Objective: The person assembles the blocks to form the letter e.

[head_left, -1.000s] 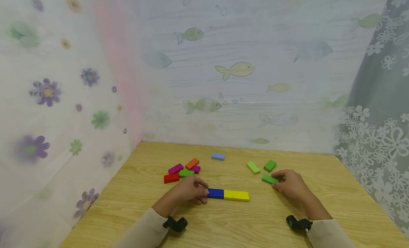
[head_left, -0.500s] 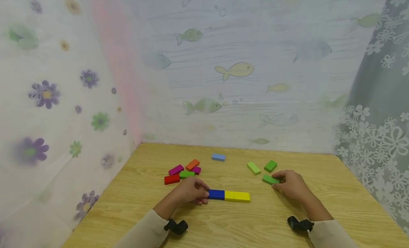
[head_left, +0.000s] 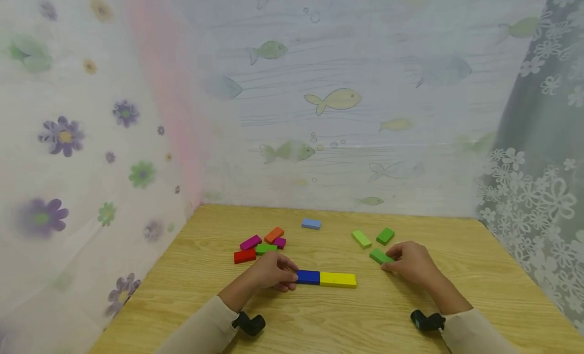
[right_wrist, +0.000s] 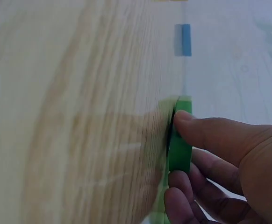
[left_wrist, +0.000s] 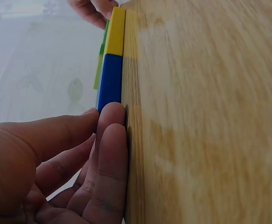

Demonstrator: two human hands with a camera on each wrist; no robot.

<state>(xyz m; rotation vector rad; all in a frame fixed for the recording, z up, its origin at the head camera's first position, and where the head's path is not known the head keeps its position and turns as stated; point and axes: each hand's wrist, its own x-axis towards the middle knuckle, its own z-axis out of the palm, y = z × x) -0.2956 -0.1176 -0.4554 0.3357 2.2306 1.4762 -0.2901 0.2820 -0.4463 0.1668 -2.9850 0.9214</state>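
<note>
My left hand (head_left: 276,273) pinches the left end of a dark blue block (head_left: 308,277) lying flat on the table. Thumb and fingertips wrap that end in the left wrist view, hiding part of the blue block (left_wrist: 110,79). End to end with it, touching, lies a longer yellow block (head_left: 338,279). Over to the right, my right hand (head_left: 412,262) holds a green block (head_left: 378,256) between thumb and fingers. In the right wrist view the thumb presses one face of this green block (right_wrist: 180,151), and fingers curl at its near end.
Behind the right hand lie a light green block (head_left: 361,239) and a darker green block (head_left: 385,236). A light blue block (head_left: 312,223) is farther back. Red (head_left: 245,256), orange (head_left: 274,235), magenta (head_left: 250,242) and green (head_left: 266,249) blocks cluster beyond the left hand.
The right hand has shifted slightly left with the green block, which has turned a little. The left hand, blue block and yellow block stay in place.
</note>
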